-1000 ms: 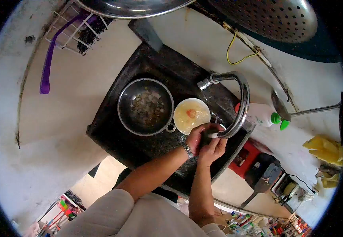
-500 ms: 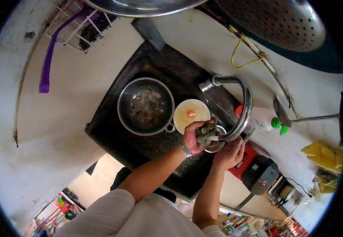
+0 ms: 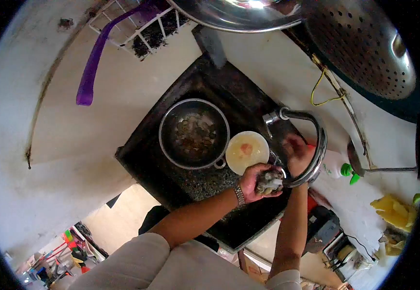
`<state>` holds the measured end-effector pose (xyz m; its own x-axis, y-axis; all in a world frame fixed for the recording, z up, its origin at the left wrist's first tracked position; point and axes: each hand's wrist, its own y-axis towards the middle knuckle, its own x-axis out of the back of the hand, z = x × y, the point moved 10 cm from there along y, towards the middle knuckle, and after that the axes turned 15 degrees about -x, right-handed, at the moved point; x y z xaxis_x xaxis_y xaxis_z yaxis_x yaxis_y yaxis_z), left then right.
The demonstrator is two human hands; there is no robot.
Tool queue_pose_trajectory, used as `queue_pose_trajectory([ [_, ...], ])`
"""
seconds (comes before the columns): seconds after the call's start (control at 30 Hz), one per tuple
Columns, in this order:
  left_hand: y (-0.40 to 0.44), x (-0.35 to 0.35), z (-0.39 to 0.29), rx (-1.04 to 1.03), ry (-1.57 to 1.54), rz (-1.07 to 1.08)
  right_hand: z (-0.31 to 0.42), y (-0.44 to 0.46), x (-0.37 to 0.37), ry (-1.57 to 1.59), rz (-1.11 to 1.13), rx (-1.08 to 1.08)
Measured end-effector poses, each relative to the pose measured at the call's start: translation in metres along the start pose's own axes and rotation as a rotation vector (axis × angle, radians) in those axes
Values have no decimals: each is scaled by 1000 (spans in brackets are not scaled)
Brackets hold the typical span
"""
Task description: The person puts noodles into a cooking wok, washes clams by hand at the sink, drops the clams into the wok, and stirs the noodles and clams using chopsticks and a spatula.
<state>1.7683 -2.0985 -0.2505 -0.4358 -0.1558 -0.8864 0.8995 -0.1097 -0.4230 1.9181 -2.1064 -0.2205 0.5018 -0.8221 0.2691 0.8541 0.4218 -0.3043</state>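
The left hand (image 3: pixel 249 185) cups a greyish clump (image 3: pixel 266 184) at the end of the faucet (image 3: pixel 322 140); the right hand (image 3: pixel 299 153), blurred, is near its curve; a pan (image 3: pixel 172 118) and a bowl (image 3: pixel 235 168) sit in the black sink (image 3: pixel 144 151).

We see a dark sink (image 3: pixel 205 186) with raised walls and a speckled floor. On that floor we find a round metal pan (image 3: pixel 211 109), upright, its small loop handle (image 3: pixel 220 164) close to a white bowl (image 3: pixel 228 157). The bowl stands upright just beside the pan; whether the two touch, we cannot quite tell.
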Motion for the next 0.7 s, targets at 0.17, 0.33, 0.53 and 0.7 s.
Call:
queue_pose_trajectory([
  [0.17, -28, 11, -40, -113, 31, -91, 17, 14, -53, -499, 128, 72],
  [0.33, -78, 63, -61, -159, 69, -214, 32, 17, -37, -371, 6, 203],
  [0.53, -104, 95, -65, -178, 60, -256, 50, -1, -58, -747, -70, 506],
  [0.7, -130, 92, -80, -282, 69, -266, 11, -29, -21, -358, -262, 12],
])
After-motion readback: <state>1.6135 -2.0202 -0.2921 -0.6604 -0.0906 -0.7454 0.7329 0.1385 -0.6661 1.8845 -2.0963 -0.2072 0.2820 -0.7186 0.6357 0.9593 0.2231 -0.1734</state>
